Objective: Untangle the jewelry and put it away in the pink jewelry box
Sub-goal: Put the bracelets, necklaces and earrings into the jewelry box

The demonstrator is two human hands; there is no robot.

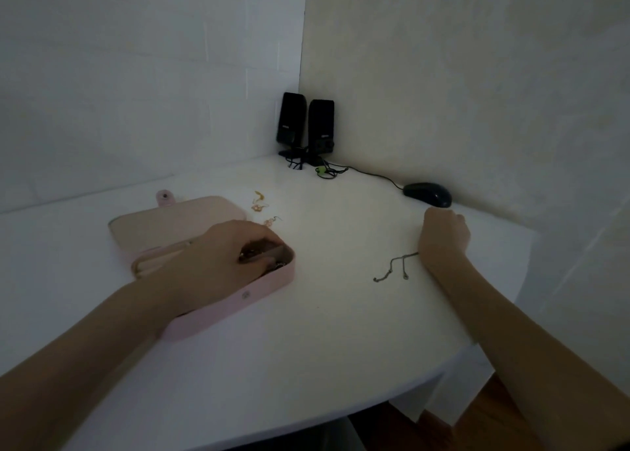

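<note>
The pink jewelry box lies open on the white table, its lid folded back to the far left. My left hand reaches into the box's right compartment, with fingers and thumb curled round a dark piece of jewelry. My right hand rests as a fist on the table at the right. A thin silver chain trails out from under its heel, two loose ends lying on the table. Small orange and pink earrings lie just beyond the box, another one by my left knuckles.
Two black speakers stand in the wall corner with tangled cables and a small green item. A black mouse sits just beyond my right hand. The table's rounded edge drops off at front right.
</note>
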